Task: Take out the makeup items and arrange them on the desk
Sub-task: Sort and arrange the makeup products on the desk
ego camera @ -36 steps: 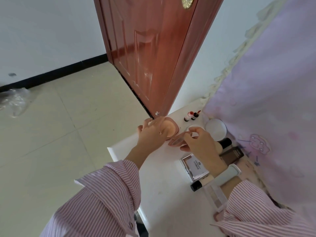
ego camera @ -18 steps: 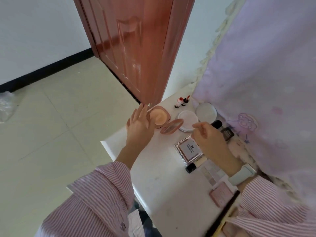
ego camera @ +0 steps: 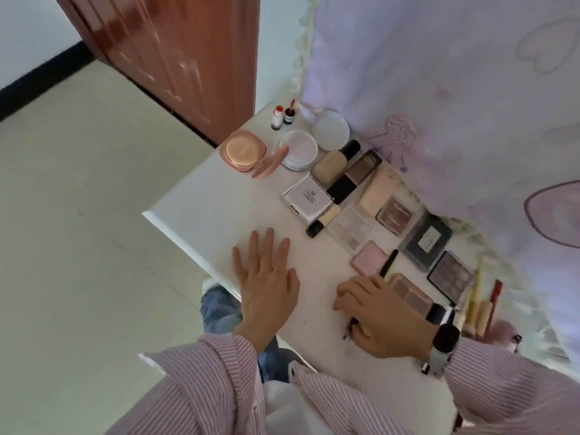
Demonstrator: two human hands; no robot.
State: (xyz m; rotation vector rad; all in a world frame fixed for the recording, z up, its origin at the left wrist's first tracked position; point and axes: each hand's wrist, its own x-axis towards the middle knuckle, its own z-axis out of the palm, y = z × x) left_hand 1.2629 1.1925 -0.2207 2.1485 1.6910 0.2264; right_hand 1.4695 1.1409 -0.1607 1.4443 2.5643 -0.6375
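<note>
Makeup items lie in a row along the far side of the white desk (ego camera: 204, 208). An open pink powder compact (ego camera: 244, 151) sits at the far corner, beside a round white jar (ego camera: 298, 149) and its lid (ego camera: 330, 130). A foundation bottle (ego camera: 334, 161), a silver compact (ego camera: 307, 197) and several eyeshadow palettes (ego camera: 450, 276) follow toward me. My left hand (ego camera: 268, 284) lies flat near the desk's front edge, fingers straight, holding nothing. My right hand (ego camera: 379, 318) curls over a thin dark stick (ego camera: 388, 262) on the desk; most of the stick is hidden under the hand.
Two small red-capped bottles (ego camera: 281, 116) stand at the desk's far end. A pale purple curtain (ego camera: 439, 89) hangs along the desk's right side. A red-brown door (ego camera: 188, 58) is behind the far corner. Brushes (ego camera: 480, 306) lie at the right, near my wrist. Tiled floor lies to the left.
Both hands have left the pink compact and drawn back toward me. The left now lies flat on the desk. The right has come down onto a thin dark stick.
</note>
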